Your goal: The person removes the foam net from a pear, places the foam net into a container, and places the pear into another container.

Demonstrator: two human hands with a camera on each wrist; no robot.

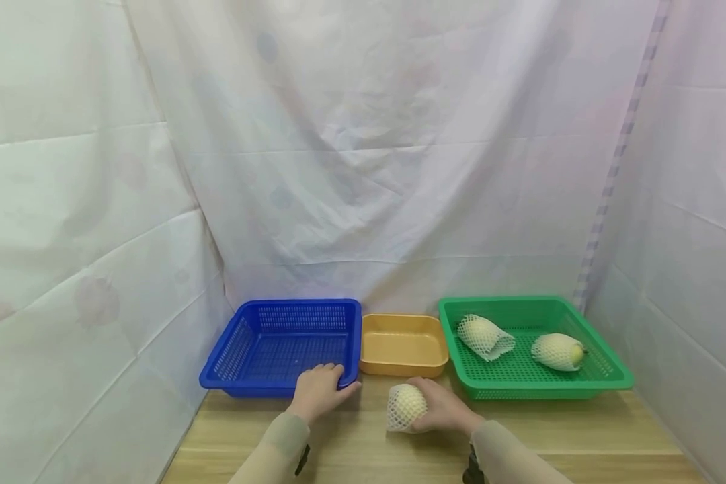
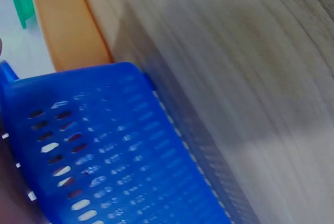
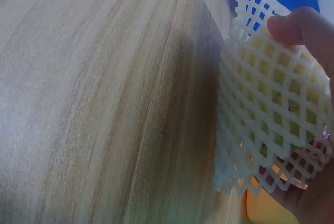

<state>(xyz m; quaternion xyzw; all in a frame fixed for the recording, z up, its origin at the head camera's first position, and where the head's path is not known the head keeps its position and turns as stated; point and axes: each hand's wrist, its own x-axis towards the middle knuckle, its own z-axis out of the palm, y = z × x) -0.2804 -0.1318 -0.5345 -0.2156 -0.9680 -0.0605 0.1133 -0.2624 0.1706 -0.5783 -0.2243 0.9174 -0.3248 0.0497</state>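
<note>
My right hand (image 1: pixel 440 407) grips a pear (image 1: pixel 410 403) in a white foam net (image 3: pixel 271 93), over the front of the table. In the right wrist view the thumb presses on the net from above, while part of the fingers is hidden behind the fruit. The left hand (image 1: pixel 319 388) holds the front rim of the blue basket (image 1: pixel 224 349) near its right corner, fingers over the edge. Skin shows through the holes of its wall in the left wrist view. No fruit shows in the blue basket.
A shallow orange tray (image 1: pixel 404 370) stands between the blue basket and a green basket (image 1: pixel 535 394). Inside the green one lie two more netted fruits, a left one (image 1: pixel 479 333) and a right one (image 1: pixel 556 352). White curtains (image 1: pixel 363 168) hang behind and at both sides.
</note>
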